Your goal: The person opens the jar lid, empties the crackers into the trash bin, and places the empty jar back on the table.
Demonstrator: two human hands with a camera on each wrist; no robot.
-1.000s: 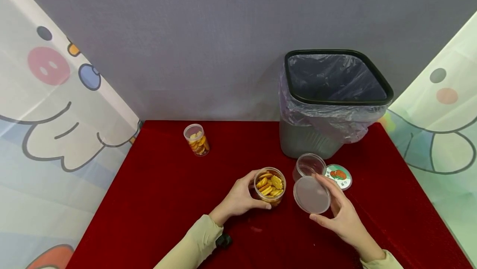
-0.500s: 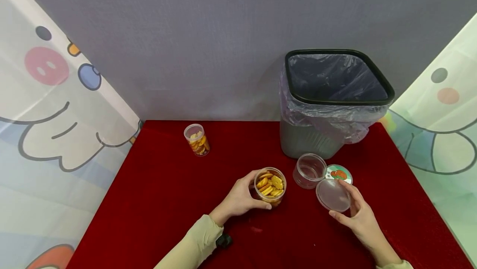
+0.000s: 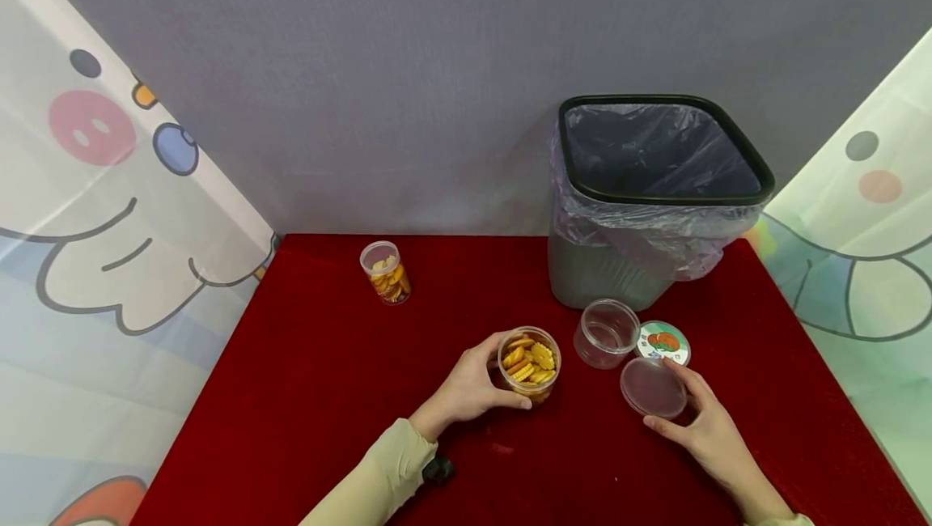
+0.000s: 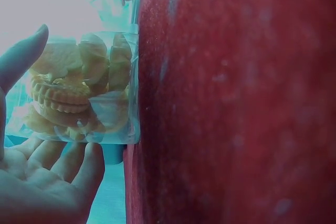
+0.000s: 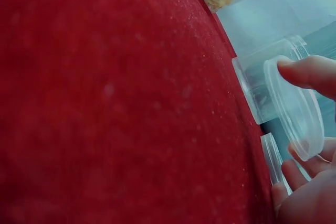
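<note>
My left hand grips a clear round jar full of ridged yellow crackers; the jar stands lidless on the red cloth. In the left wrist view the thumb and fingers lie around the jar. My right hand pinches a translucent round lid by its edge, between thumb and fingers. The right wrist view has this lid slightly above the cloth. An empty clear jar stands just behind the lid. Beside it lies a lid with a green and orange print.
A grey bin with a black rim and a plastic liner stands at the back right. Farther left is another jar of crackers with its top covered. A small black object lies by the left sleeve. Red cloth covers the table.
My right hand has carried the translucent lid rightward, away from the cracker jar, then lowered it toward the cloth near the printed lid. The left hand has stayed on the cracker jar.
</note>
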